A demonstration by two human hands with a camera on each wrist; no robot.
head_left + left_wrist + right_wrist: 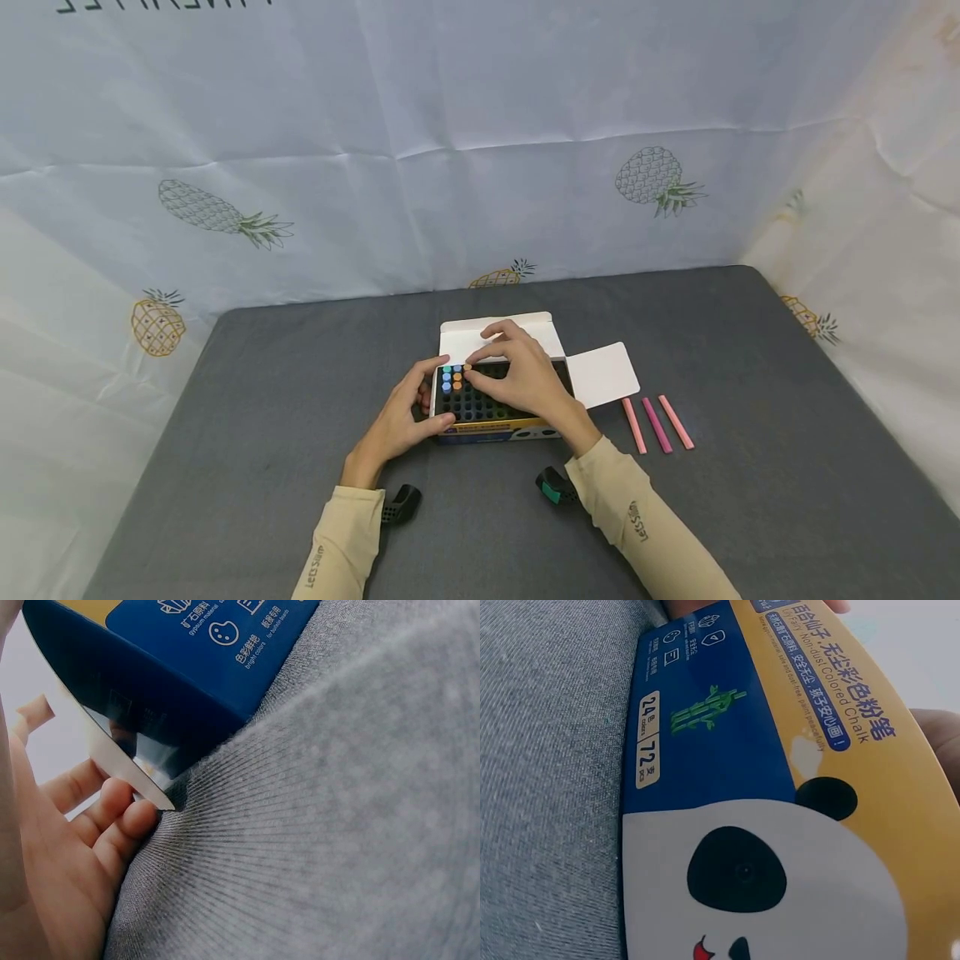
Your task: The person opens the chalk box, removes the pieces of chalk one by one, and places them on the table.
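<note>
left hand [401, 421] bracing chalk box [491, 427] — right hand [521, 375] pinching chalk [467, 368]

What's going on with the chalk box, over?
Left hand grips the chalk box side. Right hand pinches a chalk stick at the tray. Three pink sticks lie beside. Nothing blocking.

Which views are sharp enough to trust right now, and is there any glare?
Head view: even light, sharp, edges slightly bowed. Left wrist: hand blurred up close, a glare streak on the box corner. Right wrist: box print readable, its nearest part soft.
</note>
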